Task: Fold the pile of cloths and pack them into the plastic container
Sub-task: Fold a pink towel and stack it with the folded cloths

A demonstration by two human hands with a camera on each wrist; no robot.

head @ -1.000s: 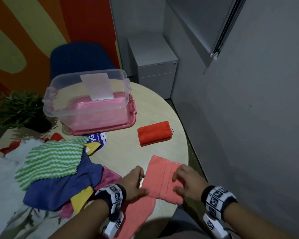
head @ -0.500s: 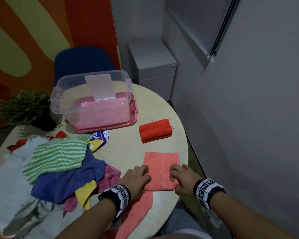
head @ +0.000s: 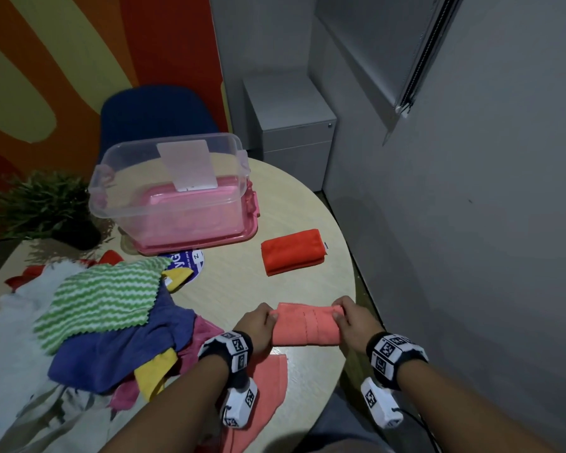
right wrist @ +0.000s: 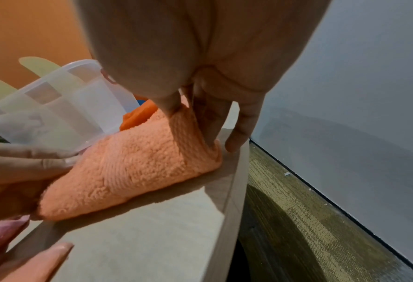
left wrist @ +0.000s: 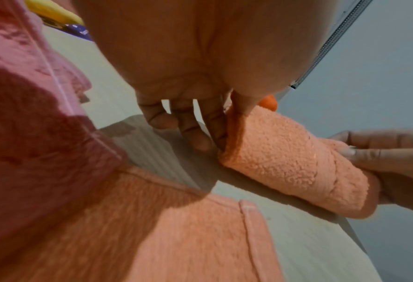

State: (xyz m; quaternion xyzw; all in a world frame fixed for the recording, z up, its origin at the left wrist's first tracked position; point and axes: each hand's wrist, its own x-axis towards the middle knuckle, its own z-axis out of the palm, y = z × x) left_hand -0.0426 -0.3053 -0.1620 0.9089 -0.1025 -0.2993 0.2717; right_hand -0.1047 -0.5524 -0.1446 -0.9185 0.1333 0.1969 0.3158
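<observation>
A person's left hand (head: 257, 328) and right hand (head: 353, 323) each pinch an end of a folded salmon cloth (head: 304, 326), apparently just above the round table's (head: 294, 204) near edge, well short of the clear plastic container (head: 174, 188).

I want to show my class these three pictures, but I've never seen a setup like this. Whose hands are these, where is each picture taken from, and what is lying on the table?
A person wears three cameras: one on the head, one on each wrist. In the head view, the left hand and right hand each pinch an end of a half-folded salmon cloth. The wrist views show that same cloth close up. On the round table lie a folded orange cloth, a pile of unfolded cloths and the clear plastic container.
</observation>
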